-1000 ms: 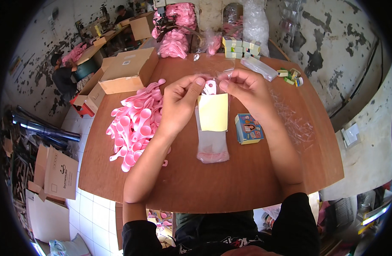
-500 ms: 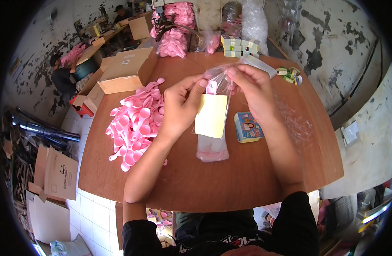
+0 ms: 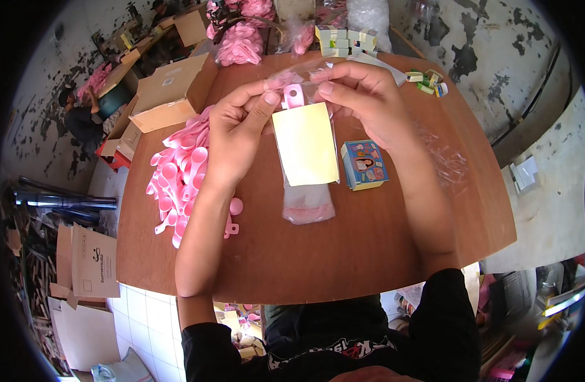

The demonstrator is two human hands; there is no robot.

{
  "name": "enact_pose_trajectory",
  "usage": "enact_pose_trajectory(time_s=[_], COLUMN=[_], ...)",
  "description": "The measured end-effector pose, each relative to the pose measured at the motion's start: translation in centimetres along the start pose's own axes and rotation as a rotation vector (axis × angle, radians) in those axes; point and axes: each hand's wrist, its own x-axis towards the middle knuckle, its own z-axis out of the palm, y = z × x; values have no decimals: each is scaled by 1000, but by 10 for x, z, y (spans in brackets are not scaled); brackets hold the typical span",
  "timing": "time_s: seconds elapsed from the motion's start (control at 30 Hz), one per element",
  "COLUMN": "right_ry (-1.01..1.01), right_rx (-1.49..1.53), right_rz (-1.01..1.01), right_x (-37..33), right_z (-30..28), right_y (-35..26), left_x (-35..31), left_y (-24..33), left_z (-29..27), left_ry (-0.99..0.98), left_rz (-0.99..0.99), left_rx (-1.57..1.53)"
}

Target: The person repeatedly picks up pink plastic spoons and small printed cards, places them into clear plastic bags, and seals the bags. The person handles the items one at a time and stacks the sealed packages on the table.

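Between my hands hangs a clear plastic bag (image 3: 334,137) holding a pale yellow card (image 3: 306,145) and a pink spoon, whose holed handle end (image 3: 293,95) sticks up above the card. My left hand (image 3: 241,124) pinches the bag's top left corner between thumb and fingers. The top right is pinched by my right hand (image 3: 367,102). Below the held bag, a stack of clear bags (image 3: 309,207) lies on the brown table (image 3: 369,254). Many pink spoons (image 3: 178,181) are piled beside my left forearm. A stack of blue printed cards (image 3: 365,167) lies near my right forearm.
An open cardboard box (image 3: 174,91) stands at the table's back left. Small green-and-white boxes (image 3: 345,43) are stacked at the back, near bagged pink spoons (image 3: 240,44). Small green pieces (image 3: 427,83) and loose clear plastic (image 3: 442,156) lie right. Another person (image 3: 85,118) sits far left.
The bag has come up nearer to me, and its card looks larger. My hands have moved apart along its top edge. The whole view has shifted slightly.
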Motion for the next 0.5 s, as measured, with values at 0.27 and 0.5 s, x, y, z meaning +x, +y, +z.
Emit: enact_pose_trajectory(time_s=[0.27,0.5], right_ry=[-120,-134], right_rx=[80,37], right_rz=[26,-1], right_x=[0,1], right_z=[-11,-14], right_y=[1,9], left_x=[-2,-1], left_y=[4,4], left_z=[-7,-12], left_ry=[-67,-120], left_rz=[-47,-34], left_rx=[-105,-155])
